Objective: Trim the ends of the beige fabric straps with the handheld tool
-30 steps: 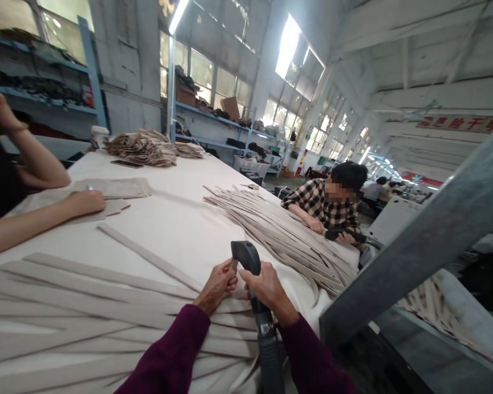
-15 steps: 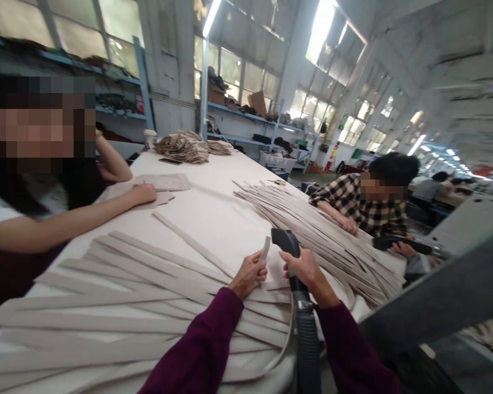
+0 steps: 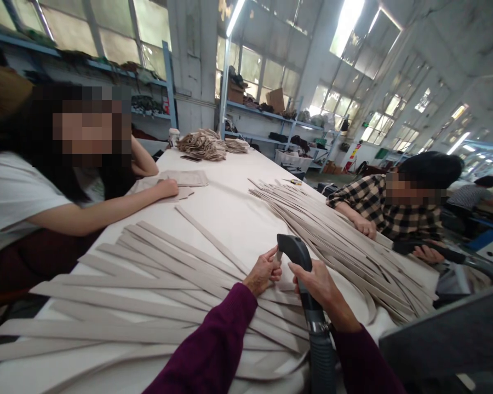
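Note:
My left hand [image 3: 264,272] pinches the end of a beige strip [image 3: 279,255] right at the nozzle of a black hose tool. Around the handle of that black hose tool [image 3: 308,295] my right hand [image 3: 318,282] is wrapped, with a ribbed hose running down toward me. Many beige strips [image 3: 156,298] lie fanned out on the white table [image 3: 225,189], under and left of my hands. A long bundle of strips [image 3: 332,241] stretches along the table's right side.
At the left a person in white [image 3: 78,180] leans on the table, one hand on beige fabric [image 3: 184,178]. A person in a checked shirt [image 3: 378,202] holds another black tool [image 3: 429,250] at the right. Stacked pieces [image 3: 203,145] and a phone [image 3: 190,158] lie at the far end.
The view has swung left. My left hand and the black tool have come together, so the strip's end now meets the nozzle, where a gap was visible before.

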A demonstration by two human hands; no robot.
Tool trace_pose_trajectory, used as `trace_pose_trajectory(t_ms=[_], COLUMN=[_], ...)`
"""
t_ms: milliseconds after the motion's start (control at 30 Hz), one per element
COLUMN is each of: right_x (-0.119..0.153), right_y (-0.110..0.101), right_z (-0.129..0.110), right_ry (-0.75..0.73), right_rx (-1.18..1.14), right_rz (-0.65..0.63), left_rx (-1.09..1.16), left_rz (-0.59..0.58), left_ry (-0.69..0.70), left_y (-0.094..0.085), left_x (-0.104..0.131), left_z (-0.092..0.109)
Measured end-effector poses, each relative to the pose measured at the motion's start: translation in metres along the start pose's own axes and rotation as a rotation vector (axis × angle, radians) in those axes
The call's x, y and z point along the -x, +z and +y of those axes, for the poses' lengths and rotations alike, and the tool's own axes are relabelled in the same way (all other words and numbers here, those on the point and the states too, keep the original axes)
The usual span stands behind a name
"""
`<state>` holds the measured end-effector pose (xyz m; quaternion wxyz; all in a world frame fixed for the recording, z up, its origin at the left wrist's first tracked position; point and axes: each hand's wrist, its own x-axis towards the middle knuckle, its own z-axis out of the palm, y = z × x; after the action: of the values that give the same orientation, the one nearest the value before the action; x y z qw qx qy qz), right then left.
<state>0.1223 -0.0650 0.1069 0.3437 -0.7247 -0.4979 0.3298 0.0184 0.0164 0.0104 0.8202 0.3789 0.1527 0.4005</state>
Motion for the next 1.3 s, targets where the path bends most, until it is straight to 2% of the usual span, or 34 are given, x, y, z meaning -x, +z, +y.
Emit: trace_pose_trajectory(t_ms=[200,433,600,833,933,1067,1167,1300], right_x=[0.007,-0.003,0.003,-0.005,0.005,0.02,0.012,-0.009], right_y=[-0.004,-0.011,-0.009,-0.019,-0.018,-0.006,-0.004,-0.017], right_z=[-0.006,-0.008,-0.005,-0.005,0.001,0.009,0.006,-0.002], right_ry=[0.004,-0.015,0.007,0.009,0.009,0.002,0.015,0.031], right_rx=[0.004,-0.005,-0.002,0.021,0.021,0.01,-0.004,-0.033], right_rz=[-0.017,0.019,-0.021,0.09,0.062,0.011,0.024,0.098], left_rx=[-0.019,-0.069,-0.059,-0.031,-0.008,-0.031,-0.079,-0.17], left_rz=[0.022,-0.044,-0.046,-0.064,-0.05,-0.008,-0.04,-0.104], left_ry=[0.007,-0.01,0.011,-0.034,-0.012,-0.015,-0.028,-0.07], left_y=[0.0,-0.001,-0.003,0.002,0.002,0.002,0.001,0.001], left_x=[0.001,0.001,-0.001,0.003,0.001,0.001,0.003,0.004], left_z=[0.001,0.0,-0.002,0.0,0.001,0.002,0.001,-0.003])
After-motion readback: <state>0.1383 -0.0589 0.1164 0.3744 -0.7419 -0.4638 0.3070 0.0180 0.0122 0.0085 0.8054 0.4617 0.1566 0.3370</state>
